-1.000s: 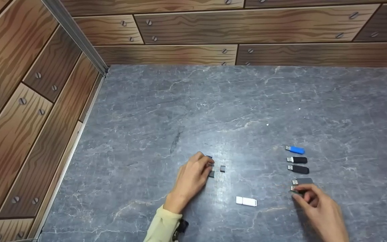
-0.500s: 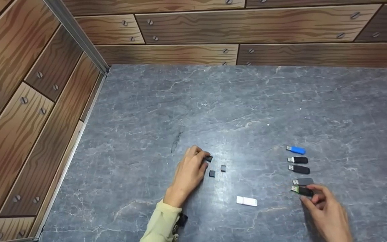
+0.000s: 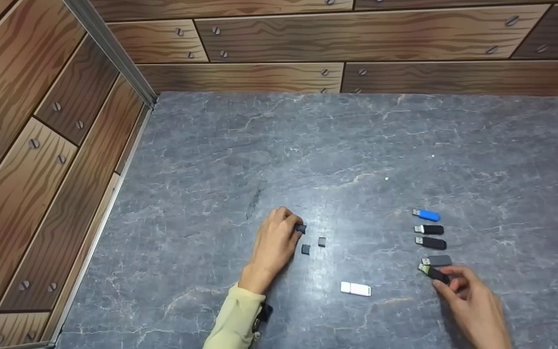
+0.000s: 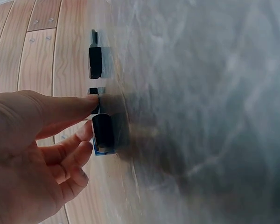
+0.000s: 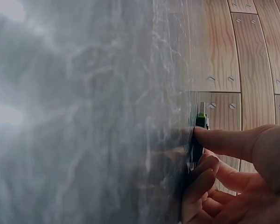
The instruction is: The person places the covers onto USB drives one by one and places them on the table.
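My left hand [image 3: 292, 228] lies on the grey stone tabletop [image 3: 337, 145] and pinches a small black cap [image 3: 301, 229] at its fingertips. The left wrist view shows that black cap [image 4: 102, 132] against the curled fingers [image 4: 79, 147], with a bit of blue under it. Two more dark caps [image 3: 305, 249] [image 3: 321, 242] lie just to the right. My right hand [image 3: 442, 280] pinches a black USB stick with a green connector [image 3: 431, 272], tilted on the table. In the right wrist view that stick [image 5: 199, 135] sits under my fingertips [image 5: 210, 137].
A row of uncapped USB sticks lies above the right hand: blue [image 3: 426, 214], two black [image 3: 429, 229] [image 3: 431, 242], and grey [image 3: 437, 261]. A white stick [image 3: 355, 289] lies between the hands. Wood-patterned walls [image 3: 51, 160] close the left and far sides.
My left hand has shifted a little up and left from the two loose caps, taking the black cap with it. My right hand has drawn back, baring the green-tipped stick, which is now tilted.
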A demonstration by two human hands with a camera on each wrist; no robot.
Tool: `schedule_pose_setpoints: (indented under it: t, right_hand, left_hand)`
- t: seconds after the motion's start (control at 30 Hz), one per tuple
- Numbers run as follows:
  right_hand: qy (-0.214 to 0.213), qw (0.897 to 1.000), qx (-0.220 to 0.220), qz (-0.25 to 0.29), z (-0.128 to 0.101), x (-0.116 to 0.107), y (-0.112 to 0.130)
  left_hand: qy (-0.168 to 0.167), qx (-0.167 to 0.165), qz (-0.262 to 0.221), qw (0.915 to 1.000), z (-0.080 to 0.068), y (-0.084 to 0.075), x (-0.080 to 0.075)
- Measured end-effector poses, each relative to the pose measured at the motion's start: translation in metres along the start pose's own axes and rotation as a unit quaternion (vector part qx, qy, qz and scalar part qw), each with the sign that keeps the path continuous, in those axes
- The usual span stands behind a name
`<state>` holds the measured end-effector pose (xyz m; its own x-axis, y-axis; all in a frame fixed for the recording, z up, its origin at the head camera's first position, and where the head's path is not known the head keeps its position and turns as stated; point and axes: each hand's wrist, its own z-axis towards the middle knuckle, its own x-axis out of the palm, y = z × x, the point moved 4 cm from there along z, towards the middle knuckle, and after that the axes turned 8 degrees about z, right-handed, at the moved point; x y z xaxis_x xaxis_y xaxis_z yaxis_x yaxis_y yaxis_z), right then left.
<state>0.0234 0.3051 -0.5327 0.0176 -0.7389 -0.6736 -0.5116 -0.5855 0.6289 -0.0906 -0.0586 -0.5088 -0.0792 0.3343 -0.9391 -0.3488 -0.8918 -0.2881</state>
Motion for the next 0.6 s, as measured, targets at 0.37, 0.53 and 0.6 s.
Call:
schedule_pose_setpoints:
  t: [0.37, 0.53, 0.6]
  right_hand:
    - [0.021, 1.000, -0.012, 0.014, -0.006, 0.005, 0.011]
    - [0.032, 0.999, -0.028, 0.016, -0.008, 0.008, 0.019]
    - [0.032, 0.999, -0.034, 0.017, -0.008, 0.009, 0.021]
  left_hand:
    - [-0.013, 0.021, -0.002, 0.9997, -0.003, -0.002, -0.005]
    - [0.014, 0.001, -0.118, 0.9929, -0.003, -0.003, -0.009]
    - [0.027, -0.011, -0.167, 0.9856, -0.003, -0.004, -0.010]
